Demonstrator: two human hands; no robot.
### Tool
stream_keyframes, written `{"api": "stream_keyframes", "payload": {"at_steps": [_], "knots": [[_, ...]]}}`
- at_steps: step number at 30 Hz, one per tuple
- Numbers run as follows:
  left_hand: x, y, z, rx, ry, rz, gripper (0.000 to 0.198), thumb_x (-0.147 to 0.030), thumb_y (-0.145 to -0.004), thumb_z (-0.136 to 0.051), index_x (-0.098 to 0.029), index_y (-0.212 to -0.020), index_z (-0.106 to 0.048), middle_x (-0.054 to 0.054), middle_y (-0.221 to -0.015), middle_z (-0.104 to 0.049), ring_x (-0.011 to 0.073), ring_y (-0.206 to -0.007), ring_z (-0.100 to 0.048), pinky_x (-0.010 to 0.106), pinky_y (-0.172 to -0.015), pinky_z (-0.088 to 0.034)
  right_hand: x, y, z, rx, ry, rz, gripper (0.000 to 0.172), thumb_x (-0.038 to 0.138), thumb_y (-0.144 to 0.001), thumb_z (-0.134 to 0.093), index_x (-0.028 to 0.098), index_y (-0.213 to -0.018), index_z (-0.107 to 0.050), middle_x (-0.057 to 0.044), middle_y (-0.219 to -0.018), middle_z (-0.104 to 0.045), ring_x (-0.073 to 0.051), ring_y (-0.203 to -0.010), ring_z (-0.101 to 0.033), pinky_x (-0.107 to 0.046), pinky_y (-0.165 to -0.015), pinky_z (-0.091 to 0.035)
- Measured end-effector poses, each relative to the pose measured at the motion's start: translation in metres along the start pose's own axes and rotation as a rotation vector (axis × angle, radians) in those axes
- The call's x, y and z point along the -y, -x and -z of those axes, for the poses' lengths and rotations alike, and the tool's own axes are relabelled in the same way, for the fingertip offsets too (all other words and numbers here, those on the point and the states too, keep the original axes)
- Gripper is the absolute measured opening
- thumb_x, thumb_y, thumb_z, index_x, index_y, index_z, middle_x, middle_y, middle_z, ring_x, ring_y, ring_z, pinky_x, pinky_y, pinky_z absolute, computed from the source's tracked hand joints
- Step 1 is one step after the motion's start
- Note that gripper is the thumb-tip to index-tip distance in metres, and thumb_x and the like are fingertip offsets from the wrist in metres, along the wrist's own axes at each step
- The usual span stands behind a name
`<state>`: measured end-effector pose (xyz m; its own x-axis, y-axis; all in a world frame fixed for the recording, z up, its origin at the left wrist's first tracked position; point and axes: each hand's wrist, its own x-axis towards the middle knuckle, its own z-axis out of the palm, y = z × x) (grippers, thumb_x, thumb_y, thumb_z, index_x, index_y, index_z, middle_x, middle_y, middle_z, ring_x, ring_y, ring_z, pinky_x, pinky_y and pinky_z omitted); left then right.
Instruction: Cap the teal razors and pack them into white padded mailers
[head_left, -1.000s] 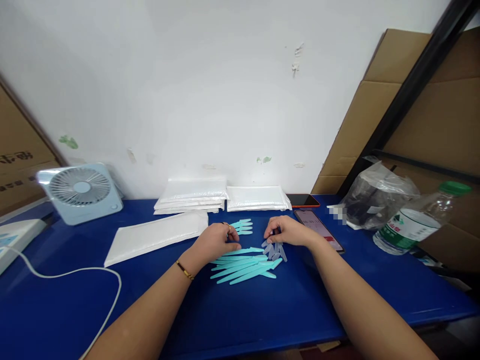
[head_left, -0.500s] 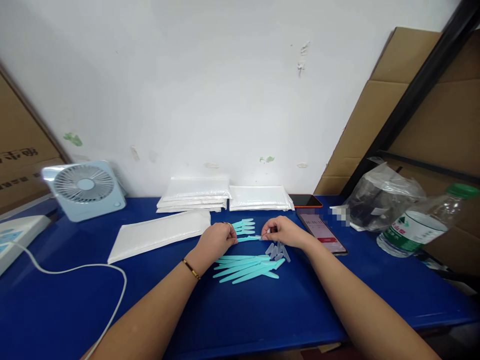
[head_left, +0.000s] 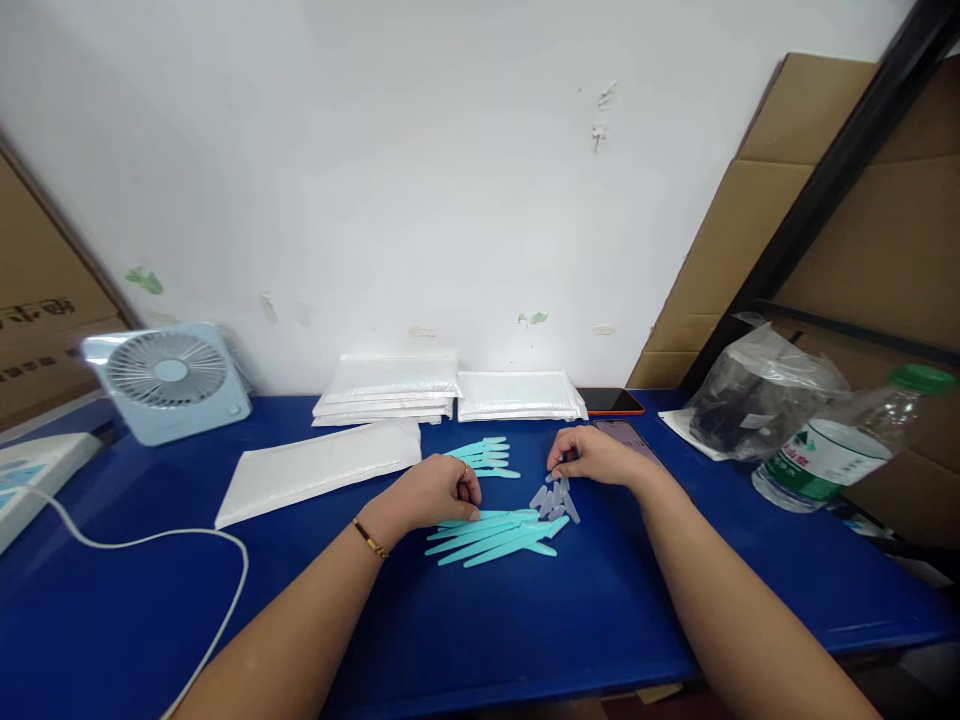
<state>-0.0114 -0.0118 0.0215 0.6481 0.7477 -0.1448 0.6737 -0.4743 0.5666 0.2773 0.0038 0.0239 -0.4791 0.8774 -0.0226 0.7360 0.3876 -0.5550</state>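
Note:
My left hand (head_left: 442, 492) is closed, its fingertips on the left ends of a loose pile of teal eyebrow razors (head_left: 499, 537). Its thumb and fingers pinch the top razor's end, partly hidden by the hand. Beyond them, a neater row of teal razors (head_left: 491, 460) lies with clear-capped ends pointing right. My right hand (head_left: 592, 455) is closed at the upper edge of a small heap of translucent blade caps (head_left: 556, 500). A cap (head_left: 551, 477) shows at its pinched fingertips.
A white padded mailer (head_left: 322, 470) lies to the left, with stacked mailers (head_left: 390, 385) against the wall. At left stand a blue fan (head_left: 171, 380) and a white cable (head_left: 240, 560). Two phones, a bagged dark item (head_left: 750, 400) and a water bottle (head_left: 832, 460) are at right.
The razor held between both hands now lies with the upper row. My left hand has come down to the loose pile; my right hand has shifted right to the caps.

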Motion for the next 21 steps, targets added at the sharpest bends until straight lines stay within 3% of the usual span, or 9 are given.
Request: {"api": "stream_keyframes", "payload": {"at_steps": [2, 8, 15, 21], "knots": [[0.002, -0.001, -0.002, -0.011, -0.014, 0.042, 0.017, -0.035, -0.068, -0.061, -0.021, -0.076, -0.066, -0.001, -0.070, -0.065, 0.0123, -0.061, -0.057, 0.020, -0.051, -0.037, -0.002, -0.001, -0.003, -0.006, 0.012, -0.025, 0.019, 0.035, -0.067, -0.067, 0.018, -0.074, -0.071, -0.003, -0.078, -0.065, -0.015, -0.067, -0.056, -0.023, -0.058, -0.041], [0.009, -0.008, -0.006, -0.211, -0.093, 0.122, 0.012, -0.030, -0.073, -0.056, -0.020, -0.072, -0.063, 0.000, -0.070, -0.065, 0.0142, -0.064, -0.056, 0.022, -0.054, -0.036, -0.003, -0.015, -0.024, -0.074, -0.128, -0.030, 0.023, 0.035, -0.069, -0.064, 0.016, -0.080, -0.070, -0.004, -0.074, -0.068, -0.015, -0.065, -0.059, -0.022, -0.057, -0.042], [0.008, -0.007, -0.007, -0.248, -0.125, 0.102, 0.011, -0.029, -0.073, -0.056, -0.020, -0.073, -0.061, 0.000, -0.069, -0.064, 0.0141, -0.065, -0.055, 0.022, -0.053, -0.035, 0.011, -0.013, -0.028, -0.038, -0.140, -0.018, 0.019, 0.031, -0.069, -0.063, 0.017, -0.081, -0.070, -0.002, -0.067, -0.066, -0.012, -0.058, -0.057, -0.020, -0.052, -0.040], [0.002, -0.004, -0.006, -0.263, -0.228, -0.017, 0.005, -0.022, -0.072, -0.055, -0.022, -0.072, -0.060, -0.003, -0.067, -0.061, 0.0121, -0.061, -0.053, 0.022, -0.053, -0.033, 0.006, -0.010, -0.024, -0.024, -0.108, -0.022, 0.013, 0.027, -0.068, -0.064, 0.016, -0.074, -0.065, -0.001, -0.064, -0.063, -0.011, -0.056, -0.055, -0.018, -0.050, -0.039]]}}
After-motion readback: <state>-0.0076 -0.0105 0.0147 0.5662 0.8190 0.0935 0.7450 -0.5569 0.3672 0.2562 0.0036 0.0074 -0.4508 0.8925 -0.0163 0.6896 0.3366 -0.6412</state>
